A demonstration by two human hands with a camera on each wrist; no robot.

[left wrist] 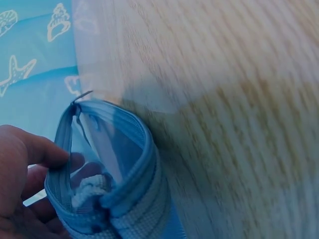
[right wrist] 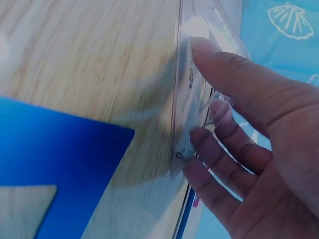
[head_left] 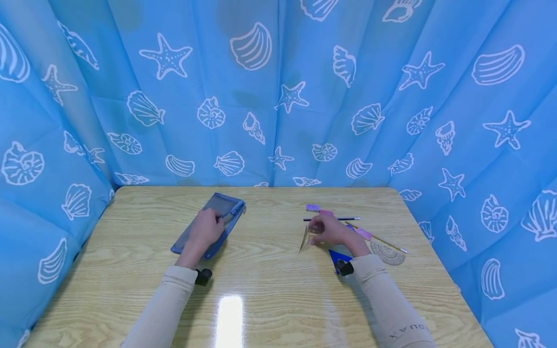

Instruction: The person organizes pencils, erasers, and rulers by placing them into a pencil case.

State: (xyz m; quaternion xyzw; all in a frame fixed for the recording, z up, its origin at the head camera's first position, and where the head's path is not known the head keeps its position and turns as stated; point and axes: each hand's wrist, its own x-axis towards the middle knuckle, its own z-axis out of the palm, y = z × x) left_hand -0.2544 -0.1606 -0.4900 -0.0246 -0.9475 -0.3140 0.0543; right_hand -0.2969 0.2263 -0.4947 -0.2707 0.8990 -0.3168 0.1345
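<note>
A: State the condition of the hands

B: The left hand (head_left: 206, 227) grips the rim of the blue pouch (head_left: 223, 204), thumb and fingers on the edge. The right hand (head_left: 328, 229) pinches the clear set square (right wrist: 189, 107) between thumb and fingers, on edge rather than flat

A: Where are these two items?

B: The pouch is at the left part of the counter (head_left: 270, 280); the clear set square is to its right, well apart from it and outside it. Whether the set square touches the counter cannot be told

A: What is complete?

B: The left wrist view shows the pouch unzipped, its mouth parted. The grasp on the clear set square also appears complete

A: What remains?

B: As a judgement, the work is at an early stage: the loose items lie outside the pouch. The blue set square (right wrist: 75, 144) is below the right wrist; the protractor (head_left: 388, 253) and the yellow pencil (head_left: 389, 242) are farther right. Beyond the right hand are the dark pencil (head_left: 348, 218) and the purple eraser (head_left: 312, 208). Neither hand holds any of these. The full depth of the pouch is hidden, so its contents cannot be confirmed
</note>
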